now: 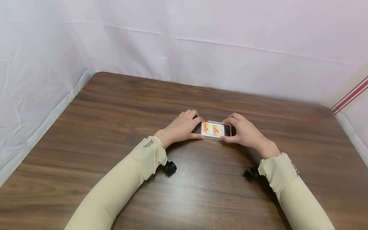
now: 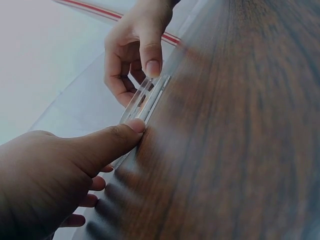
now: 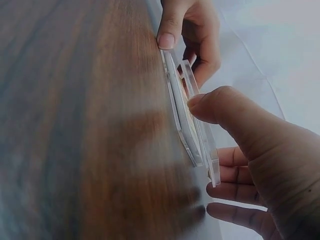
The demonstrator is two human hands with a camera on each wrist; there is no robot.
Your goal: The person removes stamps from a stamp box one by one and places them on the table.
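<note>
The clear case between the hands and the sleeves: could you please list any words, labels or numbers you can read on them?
Nothing can be read.
Clear case: an orange and yellow picture shows inside it, any lettering too small to read.
Left sleeve: a small dark mark near the cuff, blurred, not readable.
Right sleeve: a faint mark near the cuff, not readable.

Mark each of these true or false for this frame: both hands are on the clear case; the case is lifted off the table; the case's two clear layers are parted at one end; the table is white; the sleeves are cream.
1. Both the left hand and the right hand grip the clear case. True.
2. The case is lifted off the table. False: it lies on it.
3. Its two clear layers are parted at the right hand's end. True.
4. The table is white. False: it is dark wood grain.
5. The sleeves are cream. True.
</note>
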